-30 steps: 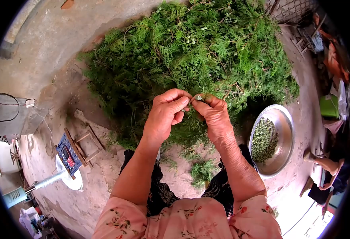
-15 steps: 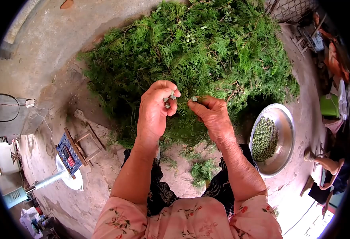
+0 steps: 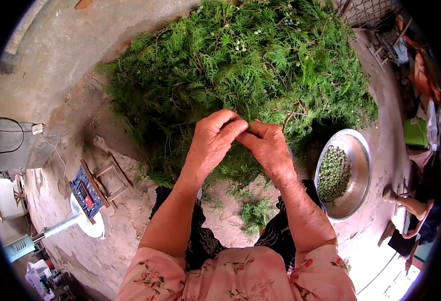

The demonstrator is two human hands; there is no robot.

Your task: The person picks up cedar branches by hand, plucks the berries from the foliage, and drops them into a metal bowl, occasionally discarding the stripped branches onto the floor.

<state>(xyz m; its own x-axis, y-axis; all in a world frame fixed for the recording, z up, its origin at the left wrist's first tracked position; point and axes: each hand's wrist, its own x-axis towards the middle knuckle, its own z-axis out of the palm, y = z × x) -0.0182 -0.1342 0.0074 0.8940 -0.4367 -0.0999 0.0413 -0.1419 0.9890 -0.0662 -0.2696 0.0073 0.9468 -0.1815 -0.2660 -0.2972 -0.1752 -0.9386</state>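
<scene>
My left hand (image 3: 214, 143) is closed, its thumb and forefinger pinched against the fingertips of my right hand. Small green cones showed in its curled fingers a moment ago; the back of the hand hides them now. My right hand (image 3: 269, 148) is also closed, pinching a small sprig of which only a tiny greenish bit shows above the fingers. Both hands are over the near edge of a big heap of leafy evergreen branches (image 3: 240, 65), where clusters of pale cones show. To the right, a metal basin (image 3: 362, 173) holds a mass of round green cones (image 3: 334, 173).
A small wooden stool (image 3: 114, 181) lies at the left beside a blue tool case (image 3: 86, 193) and a standing fan (image 3: 19, 248). Loose green foliage (image 3: 255, 215) is on the floor between my legs. At the right are a green container (image 3: 415, 133) and another person's leg (image 3: 413, 205).
My left hand has moved right and turned, bringing its fingertips to the right hand's and covering the cones. My right hand stays almost in place.
</scene>
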